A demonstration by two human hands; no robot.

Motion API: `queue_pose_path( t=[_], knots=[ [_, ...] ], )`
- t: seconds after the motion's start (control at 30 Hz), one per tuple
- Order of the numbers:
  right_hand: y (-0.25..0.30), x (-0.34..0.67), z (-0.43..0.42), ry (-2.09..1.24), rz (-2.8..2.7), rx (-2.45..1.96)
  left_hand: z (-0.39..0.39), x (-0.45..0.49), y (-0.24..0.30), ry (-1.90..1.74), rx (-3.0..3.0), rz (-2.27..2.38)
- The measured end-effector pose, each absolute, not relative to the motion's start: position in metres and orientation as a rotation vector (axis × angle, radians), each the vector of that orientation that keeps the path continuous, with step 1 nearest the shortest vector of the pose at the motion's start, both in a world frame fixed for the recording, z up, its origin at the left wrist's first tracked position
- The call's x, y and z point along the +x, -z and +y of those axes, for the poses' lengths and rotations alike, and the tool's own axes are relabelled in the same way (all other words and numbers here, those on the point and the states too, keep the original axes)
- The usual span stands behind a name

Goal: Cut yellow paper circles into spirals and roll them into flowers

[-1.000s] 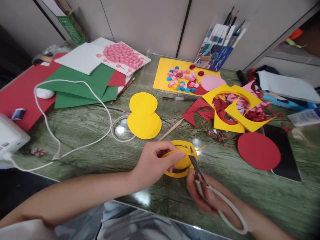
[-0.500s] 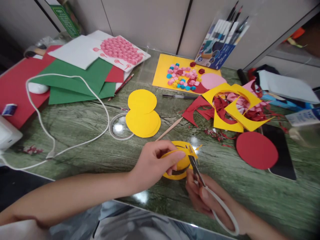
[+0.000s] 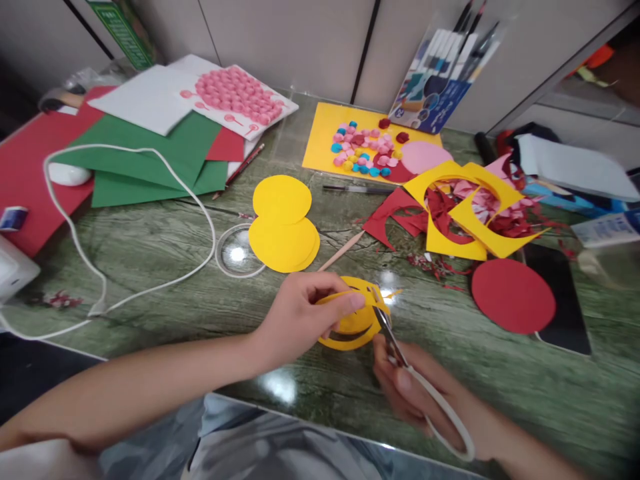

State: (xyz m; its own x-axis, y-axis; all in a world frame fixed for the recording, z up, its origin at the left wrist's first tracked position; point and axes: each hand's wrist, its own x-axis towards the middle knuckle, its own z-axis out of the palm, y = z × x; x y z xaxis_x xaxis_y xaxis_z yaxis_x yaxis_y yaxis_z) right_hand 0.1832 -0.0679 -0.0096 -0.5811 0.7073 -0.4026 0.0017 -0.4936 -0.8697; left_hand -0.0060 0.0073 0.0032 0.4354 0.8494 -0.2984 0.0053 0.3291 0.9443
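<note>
- Left hand (image 3: pixel 300 320): thumb and fingers pinch a thin, rounded yellow paper piece (image 3: pixel 357 322) by its near left part; curved dark gaps show between its strips.
- Right hand (image 3: pixel 415 380): fingers curl around a pair of metal scissors with a white loop handle (image 3: pixel 467 440). Whether these fingers also touch the paper, I cannot tell.
- Position of work: the yellow paper piece is between the two hands, above the near part of a glossy green wood-grained table (image 3: pixel 200 313). The scissors' blades meet its right edge, where a narrow yellow sliver sticks out.
- Beyond the left hand: overlapping round yellow paper discs (image 3: pixel 283 243) lie flat, just beside a white ring (image 3: pixel 219 257). A pale wooden stick (image 3: pixel 343 251) lies aslant near the work.
- Right side: a red paper disc (image 3: pixel 513 295) partly covers a black flat slab (image 3: pixel 567 327). Behind it, yellow paper offcuts with curved cut-outs (image 3: pixel 455 249) rest over red and pink scraps.
- Far side: small pink, blue, yellow and red paper balls (image 3: pixel 367 150) sit on a yellow rectangular sheet (image 3: pixel 317 150).
- Far left: green paper sheets (image 3: pixel 140 160) lie partly beneath white cards; a looped white cable (image 3: pixel 213 233) crosses them.
</note>
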Motion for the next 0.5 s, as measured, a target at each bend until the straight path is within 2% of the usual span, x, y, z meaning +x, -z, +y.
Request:
queue_pose_path(
  t=[0.5],
  knots=[
    [0.005,0.192,-0.06,-2.119,-1.457,-1.143,0.028,-0.013,-0.015,-0.489,1.29,0.965]
  ],
)
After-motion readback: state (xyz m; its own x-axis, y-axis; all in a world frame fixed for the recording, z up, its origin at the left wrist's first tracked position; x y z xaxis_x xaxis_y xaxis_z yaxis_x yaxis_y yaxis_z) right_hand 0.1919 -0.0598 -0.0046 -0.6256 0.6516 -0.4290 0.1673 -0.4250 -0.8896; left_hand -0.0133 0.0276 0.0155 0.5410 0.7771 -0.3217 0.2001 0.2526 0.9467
